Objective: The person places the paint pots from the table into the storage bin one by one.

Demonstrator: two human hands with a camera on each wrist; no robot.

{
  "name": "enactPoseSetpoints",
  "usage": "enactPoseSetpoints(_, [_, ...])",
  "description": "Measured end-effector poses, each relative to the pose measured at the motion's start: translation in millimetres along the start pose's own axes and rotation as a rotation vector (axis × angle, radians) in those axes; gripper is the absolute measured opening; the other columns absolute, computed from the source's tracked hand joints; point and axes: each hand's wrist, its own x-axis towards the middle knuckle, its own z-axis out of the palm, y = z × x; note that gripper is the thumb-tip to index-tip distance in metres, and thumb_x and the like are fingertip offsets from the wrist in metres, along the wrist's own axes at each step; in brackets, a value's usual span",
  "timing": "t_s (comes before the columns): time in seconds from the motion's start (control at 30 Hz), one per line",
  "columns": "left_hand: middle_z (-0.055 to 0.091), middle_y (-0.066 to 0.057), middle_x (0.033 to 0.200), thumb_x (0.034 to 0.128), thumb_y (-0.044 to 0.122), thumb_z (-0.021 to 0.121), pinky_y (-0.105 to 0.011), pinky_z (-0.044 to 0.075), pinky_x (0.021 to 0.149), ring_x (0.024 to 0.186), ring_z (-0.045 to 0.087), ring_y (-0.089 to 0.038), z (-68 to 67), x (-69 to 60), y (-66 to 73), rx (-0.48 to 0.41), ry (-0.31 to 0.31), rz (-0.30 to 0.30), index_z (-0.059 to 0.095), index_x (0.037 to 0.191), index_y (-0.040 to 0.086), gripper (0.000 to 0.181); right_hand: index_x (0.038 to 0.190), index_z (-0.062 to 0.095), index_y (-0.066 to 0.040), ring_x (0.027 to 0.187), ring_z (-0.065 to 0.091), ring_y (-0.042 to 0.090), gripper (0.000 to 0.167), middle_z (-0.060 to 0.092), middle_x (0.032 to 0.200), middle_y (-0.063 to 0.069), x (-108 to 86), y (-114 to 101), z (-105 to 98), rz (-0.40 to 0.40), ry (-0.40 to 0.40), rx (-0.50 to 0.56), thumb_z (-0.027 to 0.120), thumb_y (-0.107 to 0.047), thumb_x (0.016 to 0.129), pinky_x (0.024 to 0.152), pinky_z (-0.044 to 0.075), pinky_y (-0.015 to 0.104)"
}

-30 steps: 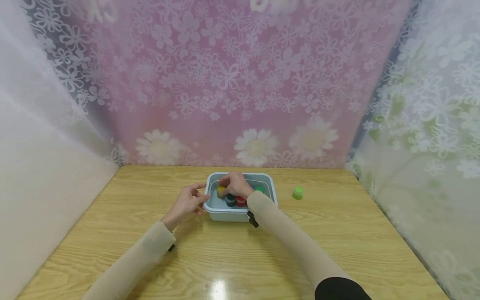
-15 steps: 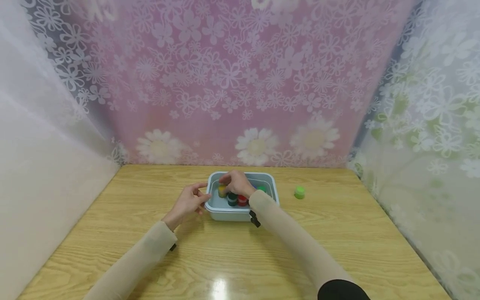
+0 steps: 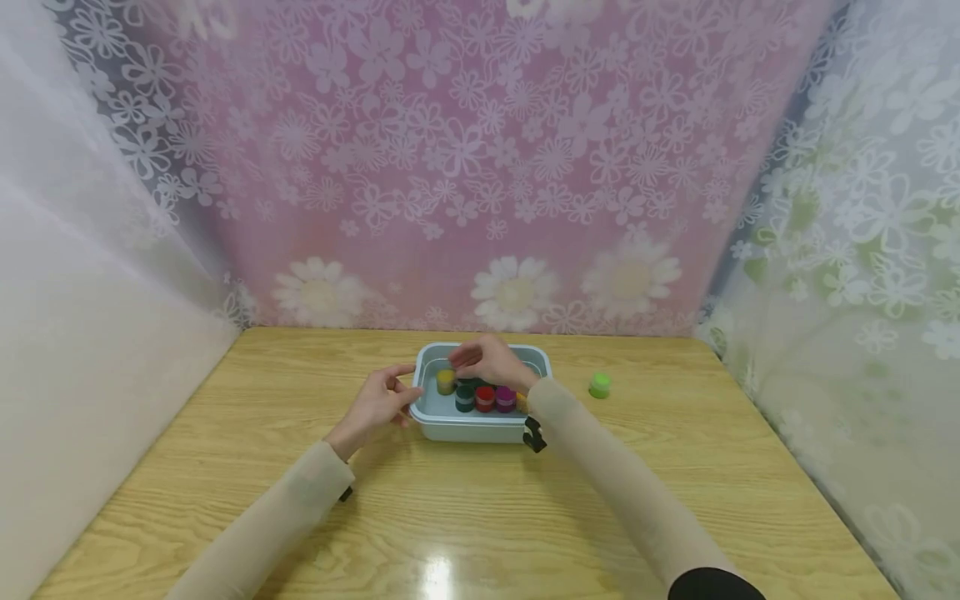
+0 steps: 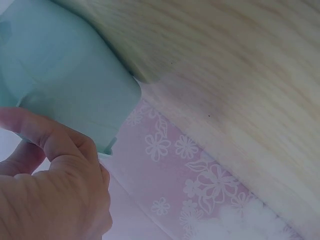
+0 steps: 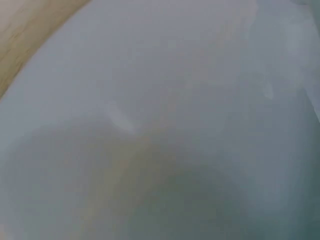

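Note:
A pale blue plastic box point(image 3: 472, 430) stands on the table and holds several small coloured paint jars. My left hand point(image 3: 377, 406) grips the box's left rim, the thumb over the edge; the left wrist view shows that hand point(image 4: 60, 185) at the box's corner point(image 4: 75, 75). Over the box hovers my right hand point(image 3: 491, 364), fingers bent loosely, with nothing visible in them. Left of its fingertips stands a yellow jar point(image 3: 446, 382). A dark green jar point(image 3: 465, 398), a red jar point(image 3: 485, 399) and a purple jar point(image 3: 506, 399) line the front. My right hand and forearm hide other contents.
A light green jar point(image 3: 599, 385) stands alone on the wooden table point(image 3: 420, 517), right of the box. A pink flowered curtain point(image 3: 487, 167) hangs behind the table, with pale sheets at both sides. The right wrist view is blurred, mostly the box wall point(image 5: 175, 65).
My right hand has let go of the yellow jar and moved right, leaving it upright at the box's left. More of the front jars now shows. The left hand stays at the rim.

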Motion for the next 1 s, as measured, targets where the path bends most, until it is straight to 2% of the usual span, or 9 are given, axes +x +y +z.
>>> enactPoseSetpoints(0.27, [0.053,-0.010,0.086,0.0934,0.008,0.066,-0.037,0.059,0.051,0.059,0.062,-0.020,1.0,-0.9,-2.1,-0.017,0.022,-0.018,0.047,0.144,0.006,0.054,0.121,0.066,0.001,0.102,0.068,0.020,0.031,0.070,0.116,0.014,-14.6,8,-18,0.010,-0.133,0.050,0.069,-0.004,0.091,0.089,0.058,0.033])
enactPoseSetpoints(0.4, [0.054,-0.011,0.086,0.0934,0.008,0.066,-0.047,0.061,0.060,0.061,0.063,-0.022,2.0,-0.6,-1.9,-0.026,0.028,-0.027,0.048,0.144,0.008,0.054,0.122,0.067,-0.003,0.104,0.067,0.017,0.032,0.070,0.118,0.010,-24.3,14,-29,0.040,-0.170,0.037,0.070,-0.010,0.091,0.091,0.057,0.032])
enactPoseSetpoints(0.53, [0.055,-0.011,0.084,0.0930,0.007,0.066,-0.056,0.060,0.069,0.063,0.062,-0.025,3.2,-1.7,1.9,-0.038,0.029,-0.026,0.049,0.143,0.008,0.053,0.124,0.065,-0.002,0.107,0.067,0.018,0.034,0.067,0.123,0.015,-34.7,19,-42,0.056,-0.152,0.059,0.069,-0.011,0.092,0.095,0.056,0.034])
enactPoseSetpoints(0.67, [0.055,-0.012,0.083,0.0930,0.006,0.067,-0.057,0.060,0.070,0.064,0.062,-0.028,4.2,-2.1,5.5,-0.053,0.024,-0.032,0.048,0.144,0.008,0.054,0.125,0.063,0.002,0.110,0.065,0.023,0.035,0.064,0.126,0.020,-45.2,24,-53,0.048,-0.127,0.090,0.068,-0.009,0.092,0.097,0.055,0.037])
enactPoseSetpoints(0.9, [0.055,-0.011,0.082,0.0927,0.007,0.067,-0.059,0.059,0.073,0.064,0.061,-0.026,3.8,-1.2,3.4,-0.049,0.038,-0.056,0.049,0.142,0.009,0.053,0.124,0.065,-0.001,0.111,0.065,0.023,0.034,0.065,0.125,0.021,-60.7,30,-61,0.031,-0.109,0.115,0.070,-0.013,0.092,0.095,0.056,0.037])
enactPoseSetpoints(1.0, [0.055,-0.012,0.083,0.0934,0.007,0.066,-0.059,0.059,0.073,0.063,0.061,-0.025,4.2,-2.5,5.0,-0.046,0.037,-0.058,0.049,0.143,0.009,0.052,0.125,0.064,-0.001,0.114,0.064,0.030,0.034,0.062,0.127,0.025,-68.2,35,-68,0.022,-0.084,0.164,0.069,-0.013,0.093,0.095,0.056,0.040])
